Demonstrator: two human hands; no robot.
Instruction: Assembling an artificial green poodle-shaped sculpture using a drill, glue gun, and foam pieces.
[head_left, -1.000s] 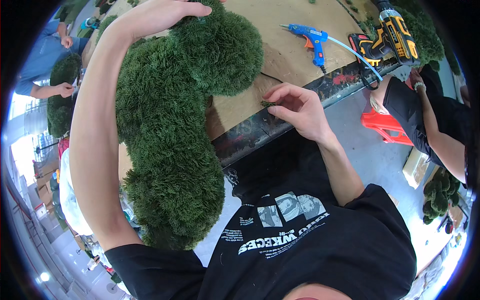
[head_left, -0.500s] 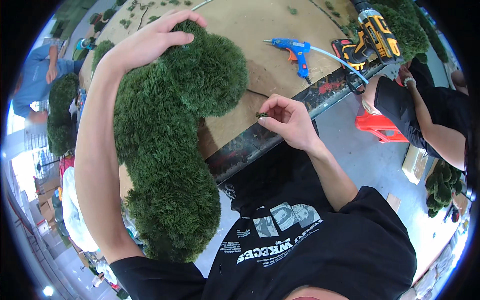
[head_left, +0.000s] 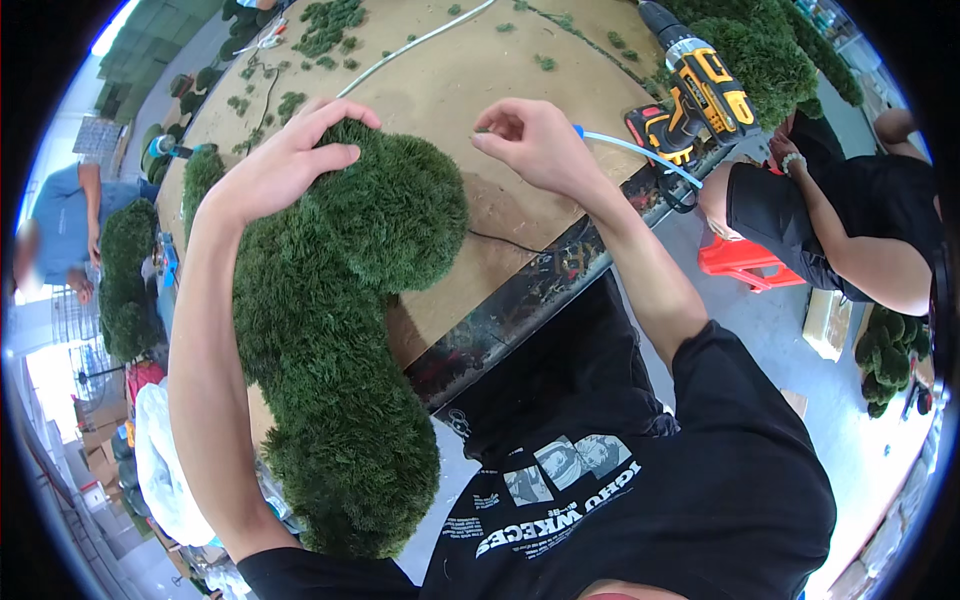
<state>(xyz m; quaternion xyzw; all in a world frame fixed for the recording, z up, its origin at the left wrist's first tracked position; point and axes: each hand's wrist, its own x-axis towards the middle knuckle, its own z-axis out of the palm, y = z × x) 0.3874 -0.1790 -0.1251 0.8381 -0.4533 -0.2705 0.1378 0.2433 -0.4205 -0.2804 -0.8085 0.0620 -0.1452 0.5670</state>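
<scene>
A large piece of artificial green foliage [head_left: 335,400], shaped in rounded lobes, lies over the table's edge on my left. My left hand [head_left: 285,165] grips its far lobe, thumb and fingers curved around the needles. Over the table to the right of that lobe, my right hand [head_left: 535,145] is closed in a pinch. A tiny bit of green sprig shows at its fingertips, mostly hidden. Behind this hand the blue glue gun is almost wholly covered; its pale glue stick [head_left: 640,155] sticks out to the right.
A yellow and black cordless drill [head_left: 705,90] stands at the table's right edge. Loose green sprigs [head_left: 325,30] and a pale cable [head_left: 420,40] lie on the brown tabletop [head_left: 500,70]. One person [head_left: 850,210] sits at right by a red stool [head_left: 745,262]; another [head_left: 75,215] is at far left.
My right hand has moved forward and left over the table, now in front of the glue gun. My left hand stays on the foliage. The view has shifted slightly.
</scene>
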